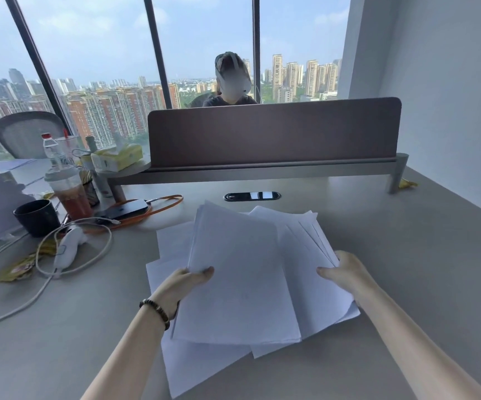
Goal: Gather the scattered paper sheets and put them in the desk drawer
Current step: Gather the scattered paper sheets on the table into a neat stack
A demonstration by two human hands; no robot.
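In the head view, both hands grip a loose bundle of white paper sheets point(239, 272) lifted above the grey desk point(392, 255), in front of the oval cable port point(252, 196). The left hand point(185, 284), a beaded bracelet point(155, 308) on its wrist, pinches the bundle's left edge, thumb on top and the other fingers hidden beneath. The right hand point(346, 271) clamps the right edge, where several sheets fan out, its thumb lying across the top sheet. More loose sheets point(187, 362) lie flat on the desk under and to the left of the held bundle. Left of the cable port sit a black phone point(123, 210) inside an orange lanyard point(164, 202), an iced drink cup point(70, 193), a dark mug point(37, 216) and a white cable point(74, 255). Behind the port rises a brown divider panel point(273, 129). No drawer is in sight.
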